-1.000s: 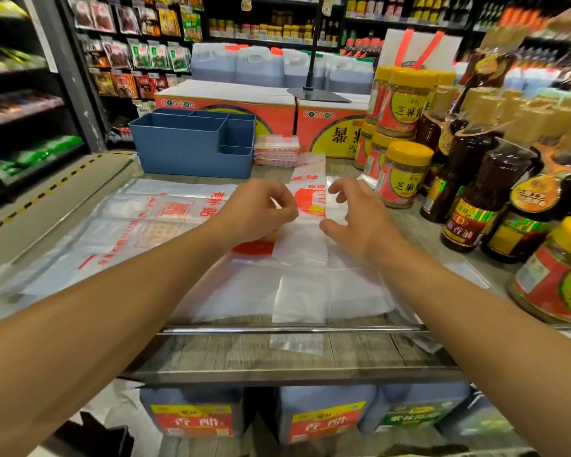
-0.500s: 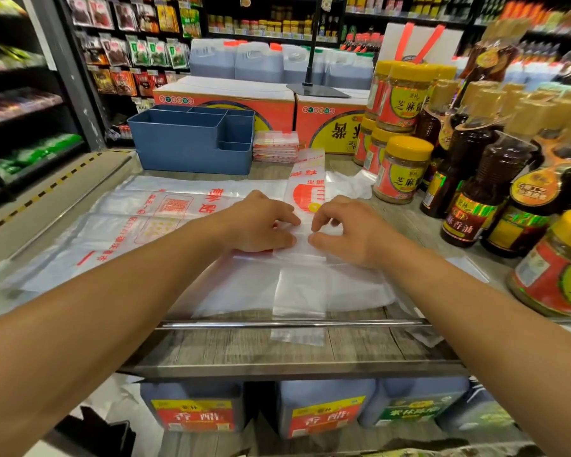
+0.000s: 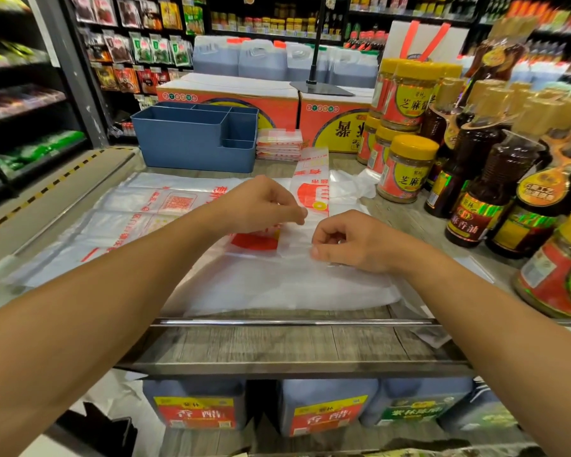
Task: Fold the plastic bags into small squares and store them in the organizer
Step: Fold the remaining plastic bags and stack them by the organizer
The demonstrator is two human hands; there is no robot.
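Note:
A narrow folded strip of clear plastic bag with red print lies lengthwise on the counter, over other flat bags. My left hand pinches the strip's left side at its middle. My right hand pinches the near end of the strip, fingers curled, a little closer to me. The blue organizer with several compartments stands at the back left. Beside it is a small stack of folded bags.
Jars with yellow lids and dark oil bottles crowd the right side. Orange boxes stand behind the organizer. A metal rail runs along the wooden counter's front edge, with jugs on the shelf below.
The strip's near end, which hung over the front rail, has been folded up onto the counter. My right hand drew back toward me; my left hand stayed near the strip's middle.

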